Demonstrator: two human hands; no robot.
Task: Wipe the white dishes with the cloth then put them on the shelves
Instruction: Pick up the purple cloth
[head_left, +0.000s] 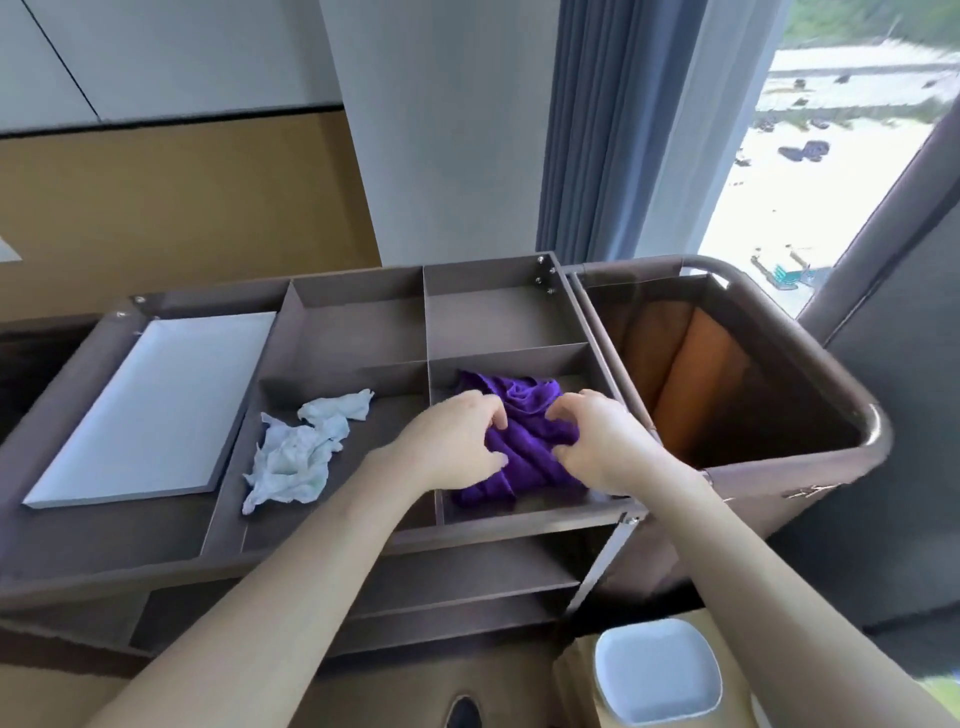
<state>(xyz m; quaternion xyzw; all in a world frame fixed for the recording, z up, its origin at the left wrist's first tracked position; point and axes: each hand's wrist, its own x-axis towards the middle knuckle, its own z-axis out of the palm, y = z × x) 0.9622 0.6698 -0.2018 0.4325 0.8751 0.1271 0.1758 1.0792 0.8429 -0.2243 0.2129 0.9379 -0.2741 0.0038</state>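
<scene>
A purple cloth (524, 415) lies bunched in the front right compartment of a brown cart top (358, 332). My left hand (452, 441) grips the cloth's left side with curled fingers. My right hand (597, 441) grips its right side the same way. A white rectangular tray (150, 410) lies flat in the cart's left compartment. A white square dish (657, 675) sits low at the bottom right on a tan surface. Brown shelves (467, 577) run below the cart top.
A crumpled white rag (301, 452) lies in the middle compartment, left of my hands. An open brown laundry bag (727, 374) with an orange lining hangs on the cart's right end. Grey curtains (613, 130) and a window stand behind.
</scene>
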